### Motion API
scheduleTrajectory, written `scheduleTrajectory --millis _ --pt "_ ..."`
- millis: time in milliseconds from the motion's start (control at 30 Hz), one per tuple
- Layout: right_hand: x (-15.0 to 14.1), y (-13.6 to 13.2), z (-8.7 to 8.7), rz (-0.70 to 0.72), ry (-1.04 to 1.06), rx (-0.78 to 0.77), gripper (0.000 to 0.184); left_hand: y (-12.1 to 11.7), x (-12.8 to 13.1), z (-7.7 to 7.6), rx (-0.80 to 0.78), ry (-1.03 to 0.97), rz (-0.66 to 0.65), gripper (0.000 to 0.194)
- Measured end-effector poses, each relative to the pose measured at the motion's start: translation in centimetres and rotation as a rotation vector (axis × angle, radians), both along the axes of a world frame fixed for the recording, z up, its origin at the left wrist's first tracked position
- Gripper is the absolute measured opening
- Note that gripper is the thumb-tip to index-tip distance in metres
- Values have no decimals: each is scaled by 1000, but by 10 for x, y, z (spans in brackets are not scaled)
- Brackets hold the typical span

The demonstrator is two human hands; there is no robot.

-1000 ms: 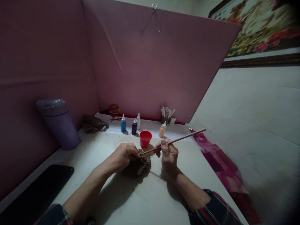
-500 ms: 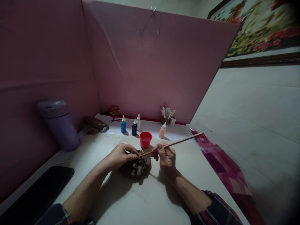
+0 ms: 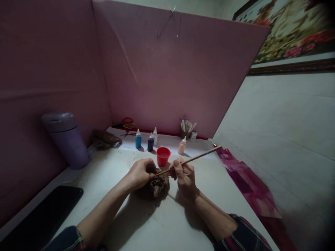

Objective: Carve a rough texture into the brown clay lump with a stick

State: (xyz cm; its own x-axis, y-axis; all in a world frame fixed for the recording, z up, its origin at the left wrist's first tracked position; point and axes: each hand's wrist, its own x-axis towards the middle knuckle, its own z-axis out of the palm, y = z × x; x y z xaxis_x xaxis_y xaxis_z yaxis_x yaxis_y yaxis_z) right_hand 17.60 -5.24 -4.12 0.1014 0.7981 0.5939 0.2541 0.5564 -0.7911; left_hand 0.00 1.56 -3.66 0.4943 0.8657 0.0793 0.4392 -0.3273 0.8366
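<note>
From my remote feed I could read no text, brand or number. The picture (image 3: 288, 40) bore small dark marks near its upper left corner, too tiny for me to tell whether they were characters. On the blue bottle (image 3: 138, 141), dark bottle (image 3: 150, 144), white bottle (image 3: 155, 137), peach bottle (image 3: 181, 147) and tumbler (image 3: 67, 144), I made out no lettering.
</note>
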Motion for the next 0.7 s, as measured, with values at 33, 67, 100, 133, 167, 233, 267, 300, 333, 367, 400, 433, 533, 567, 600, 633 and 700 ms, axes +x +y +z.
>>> scheduleTrajectory --millis 33,67,100,133,167,233,267,300,333,367,400,433,533,567,600,633,700 --pt "0 0 0 4 -9 -2 36 -1 1 1 13 9 7 13" --pt "0 0 1 9 -20 -5 36 -2 2 1 28 22 17 13" --pt "1 0 1 14 -31 -6 36 -4 3 3 49 40 31 13" --pt "1 0 1 18 -40 -7 36 -6 4 4 74 62 45 13" --pt "1 0 1 22 -47 -6 36 -8 5 5 98 84 60 14" --pt "1 -1 1 27 -62 4 35 -11 7 7 128 112 90 15" --pt "1 -1 1 29 -71 12 35 -12 7 7 131 109 99 16" --pt "2 -1 0 28 -78 21 35 -13 6 6 126 89 105 16" --pt "2 -1 0 25 -85 29 34 -13 5 6 107 53 108 17" --pt "2 -1 -1 19 -90 35 34 -13 4 5 77 7 109 19" --pt "2 -2 -2 8 -91 37 34 -12 2 4 35 -44 103 21" --pt "2 -2 -3 -8 -88 37 34 -10 0 4 -13 -93 95 24" --pt "1 -3 -6 -60 -54 37 35 -3 -5 0 -155 -210 68 32" --pt "1 -3 -6 -77 -31 48 35 -1 -6 -1 -183 -241 65 34" --pt "0 -3 -6 -93 -3 66 35 1 -8 -3 -196 -269 68 35" --pt "0 -3 -6 -108 26 87 35 4 -9 -4 -200 -287 76 37" --pt "0 -3 -5 -127 80 124 34 6 -11 -7 -191 -282 78 42"
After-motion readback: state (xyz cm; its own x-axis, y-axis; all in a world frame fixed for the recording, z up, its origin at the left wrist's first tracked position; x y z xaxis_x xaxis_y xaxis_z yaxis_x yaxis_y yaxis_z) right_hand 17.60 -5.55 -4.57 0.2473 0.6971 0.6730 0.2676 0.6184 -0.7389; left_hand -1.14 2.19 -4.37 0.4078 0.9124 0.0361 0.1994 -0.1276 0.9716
